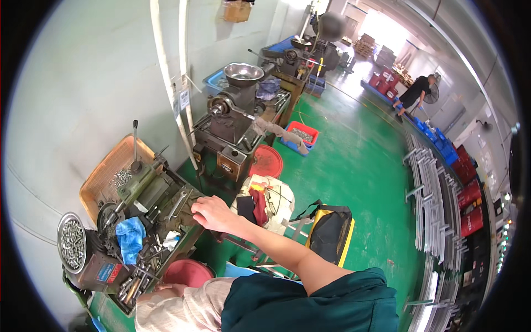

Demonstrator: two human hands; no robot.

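Workshop, green painted floor (354, 166), pale wall along the left of the frame.

Nearest, lower edge: teal sleeve (310, 304) and beige trousers (182, 310). The left hand is not in view. A red basin (188, 272) stands on the floor at the knee.

The right hand (213, 213) reaches left of centre and rests palm down on the rim of the small machine's desk (182, 213), fingers curled over the loose metal parts there. Cannot tell whether it grips one of them or only touches.

Judgement: the step in hand is picking or sorting at the machine's tray. The next move calls for a fingertip pinch among crowded tools, with care for sharp edges.

Around the hand:
- blue rag (130, 238), lower left
- round steel dish of screws (72, 243), far left
- orange mesh basket (108, 171) behind the machine, a few small parts in it
- red-and-blue rectangular plate (108, 272) on the machine front

Right of the arm: a white bag (276, 202) and a yellow-and-black bag (332, 232).

Farther off:
- larger machine with a steel funnel bowl (243, 72)
- red crate of metal parts (301, 134)
- white paper tags (182, 99) on the upright pipe
- cardboard box (237, 10), top centre

Upper right: stacked blue and red crates (467, 166), metal racks (437, 193), another person (415, 91) bending over.
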